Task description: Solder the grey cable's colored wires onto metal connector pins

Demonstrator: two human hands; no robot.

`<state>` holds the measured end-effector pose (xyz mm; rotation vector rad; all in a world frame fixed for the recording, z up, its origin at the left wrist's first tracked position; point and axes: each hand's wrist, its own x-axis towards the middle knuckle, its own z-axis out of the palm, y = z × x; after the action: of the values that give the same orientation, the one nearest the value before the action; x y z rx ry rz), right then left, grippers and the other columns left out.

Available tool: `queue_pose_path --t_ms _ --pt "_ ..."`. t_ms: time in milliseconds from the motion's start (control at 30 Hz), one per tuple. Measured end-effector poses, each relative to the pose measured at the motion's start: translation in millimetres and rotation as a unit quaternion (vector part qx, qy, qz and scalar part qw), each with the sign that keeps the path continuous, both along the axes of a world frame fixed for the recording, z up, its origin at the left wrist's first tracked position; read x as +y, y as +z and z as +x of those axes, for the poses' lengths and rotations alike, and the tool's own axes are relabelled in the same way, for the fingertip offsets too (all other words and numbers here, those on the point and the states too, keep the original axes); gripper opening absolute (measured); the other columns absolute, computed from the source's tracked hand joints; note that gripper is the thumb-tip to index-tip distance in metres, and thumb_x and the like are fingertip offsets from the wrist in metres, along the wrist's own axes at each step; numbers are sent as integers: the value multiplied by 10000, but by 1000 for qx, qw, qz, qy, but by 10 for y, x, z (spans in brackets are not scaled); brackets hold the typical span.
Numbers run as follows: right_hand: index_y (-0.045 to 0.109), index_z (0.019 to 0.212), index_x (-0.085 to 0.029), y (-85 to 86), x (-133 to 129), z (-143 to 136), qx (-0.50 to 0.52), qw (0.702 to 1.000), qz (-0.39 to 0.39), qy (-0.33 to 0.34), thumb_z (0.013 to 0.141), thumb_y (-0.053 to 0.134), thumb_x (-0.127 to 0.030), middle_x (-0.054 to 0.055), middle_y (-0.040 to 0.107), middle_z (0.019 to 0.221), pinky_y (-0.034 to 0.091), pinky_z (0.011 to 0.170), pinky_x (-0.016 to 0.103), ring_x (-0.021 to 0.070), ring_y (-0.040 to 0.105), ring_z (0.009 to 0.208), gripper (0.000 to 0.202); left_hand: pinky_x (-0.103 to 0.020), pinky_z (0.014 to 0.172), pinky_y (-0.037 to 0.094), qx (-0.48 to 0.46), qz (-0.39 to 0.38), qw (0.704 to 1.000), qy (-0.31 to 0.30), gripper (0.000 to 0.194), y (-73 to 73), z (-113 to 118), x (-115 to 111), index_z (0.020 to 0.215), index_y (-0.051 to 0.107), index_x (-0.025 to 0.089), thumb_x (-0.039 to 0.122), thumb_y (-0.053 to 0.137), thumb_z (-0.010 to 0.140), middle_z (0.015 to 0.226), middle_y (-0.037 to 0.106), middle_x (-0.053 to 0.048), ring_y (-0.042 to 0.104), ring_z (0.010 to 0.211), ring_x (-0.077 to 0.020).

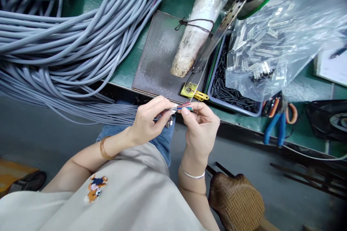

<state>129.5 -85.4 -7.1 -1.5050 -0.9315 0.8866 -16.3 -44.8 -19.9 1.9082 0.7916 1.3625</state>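
Between my two hands, just in front of the bench edge, are thin coloured wires [184,106], red, blue and green among them. My left hand [151,117] is closed round the cable end where these wires come out. Thumb and forefinger of my right hand [200,122] pinch the wires near their tips. A thin pale strand [199,81] runs up from the fingers past the yellow clip [199,94]. Under my left hand, small metal connectors [169,122] show in part. More grey cables [116,113] lead in from the left towards that hand.
Large bundles of grey cable [81,36] lie on the left of the green bench. A dark plate [154,54] carries a wrapped white roll [189,47]. To the right are a tray [233,106] of black sleeves, a plastic bag [260,50] of metal parts, and pliers [279,124]. A stool [237,202] stands below.
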Motion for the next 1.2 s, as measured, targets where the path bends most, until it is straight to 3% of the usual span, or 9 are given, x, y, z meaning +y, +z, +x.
queue_pose_path --t_ms 167,433,667,967,1067,1133,1200 --pt "721 800 -212 -13 -21 -6 -25 999 26 -11 814 767 -293 -62 557 610 312 447 205 53 379 473 95 -202 643 506 9 9 1000 -3 105 -30 8 -7 1023 680 128 69 620 960 881 729 -61 649 788 -117" --pt "758 887 -230 34 -78 -9 -241 962 124 -6 878 736 -238 -2 719 841 322 464 234 48 366 492 25 -209 650 526 49 14 999 -2 125 -36 12 -19 1050 684 126 93 582 986 899 739 -79 661 807 -130" --pt "728 816 -214 0 -79 10 -93 994 36 -34 841 766 -333 -44 567 632 309 445 225 69 387 486 127 -226 699 559 23 17 1000 -3 130 -42 14 -17 1062 688 144 107 591 983 911 751 -73 686 822 -135" --pt "729 795 -201 104 -71 73 -114 993 19 3 822 745 -256 -76 481 566 228 440 225 49 293 458 64 -226 752 553 48 59 997 -20 143 -84 11 -26 1041 686 136 79 572 977 869 722 -65 671 790 -128" --pt "726 818 -194 120 -92 103 -169 985 21 27 852 716 -249 -70 508 598 214 445 234 42 270 456 66 -229 707 543 53 7 998 -36 131 -43 14 -31 1007 694 138 124 565 989 856 721 -66 660 769 -132" --pt "718 819 -196 122 -105 103 -209 977 44 31 868 704 -241 -56 560 650 225 447 237 40 277 460 68 -224 673 538 37 -96 992 -73 128 -2 4 -7 1016 703 131 148 581 979 871 736 -73 660 755 -131" --pt "710 818 -201 124 -116 88 -234 969 73 33 877 705 -234 -35 616 712 238 439 241 42 302 464 68 -212 612 525 -3 -232 960 -156 152 28 -12 41 1049 712 125 167 591 966 859 746 -69 651 692 -117"
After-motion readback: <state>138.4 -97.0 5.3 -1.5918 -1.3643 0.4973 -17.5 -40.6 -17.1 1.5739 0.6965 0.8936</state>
